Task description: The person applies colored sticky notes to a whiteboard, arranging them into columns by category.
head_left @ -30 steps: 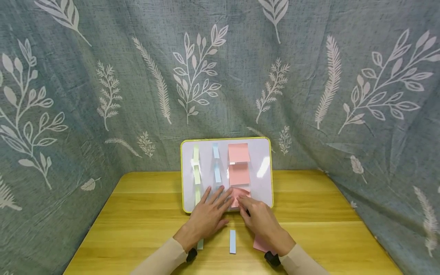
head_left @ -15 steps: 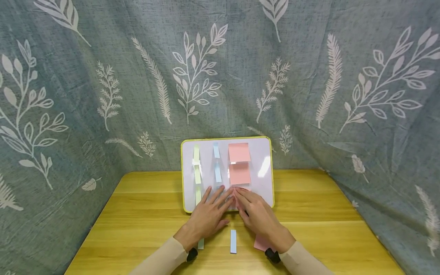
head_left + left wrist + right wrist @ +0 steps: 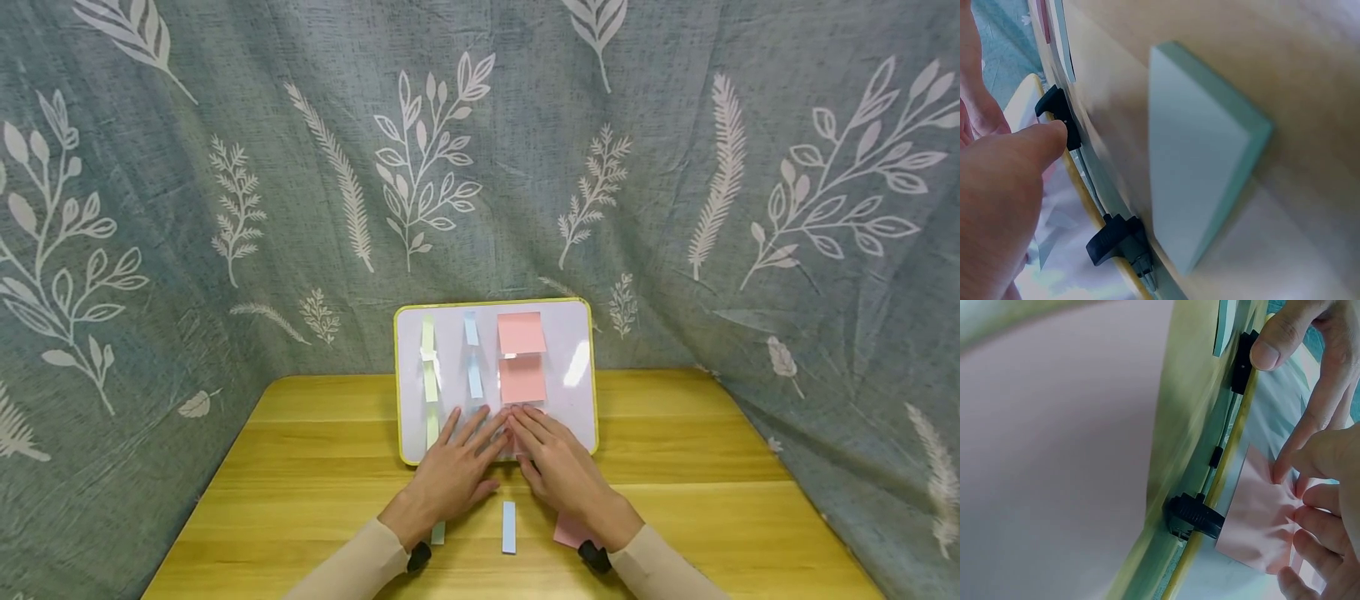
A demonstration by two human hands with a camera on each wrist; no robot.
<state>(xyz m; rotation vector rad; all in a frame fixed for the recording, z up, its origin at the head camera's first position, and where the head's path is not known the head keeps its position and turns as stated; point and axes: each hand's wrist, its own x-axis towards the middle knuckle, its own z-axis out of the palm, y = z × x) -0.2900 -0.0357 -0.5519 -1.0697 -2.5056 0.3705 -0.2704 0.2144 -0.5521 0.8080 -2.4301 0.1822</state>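
Note:
A small yellow-rimmed whiteboard (image 3: pixel 570 325) leans upright on the table. My left hand (image 3: pixel 452 473) rests against its lower part with fingers spread; in the left wrist view the thumb lies by a black clip (image 3: pixel 1059 115) on the board's lower edge. The right hand (image 3: pixel 564 467), fingers extended, presses the lowest pink sticky note (image 3: pixel 1257 515) against the board, and that note is mostly covered in the head view. Above it hang two more pink sticky notes (image 3: pixel 522 379). Further left are a column of blue strips (image 3: pixel 475 379) and one of pale green strips (image 3: pixel 430 381).
On the table (image 3: pixel 315 500) in front lie a blue strip pad (image 3: pixel 508 527), a green strip pad (image 3: pixel 1200 150) below the left wrist and a pink note pad (image 3: pixel 570 531) partly under the right wrist. Another black clip (image 3: pixel 1122 244) sits on the board's edge. A patterned curtain (image 3: pixel 300 208) hangs behind.
The right hand's fingers have moved from the lowest pink note's raised, creased edge to lie flatter across its upper part. The left hand has stayed in place.

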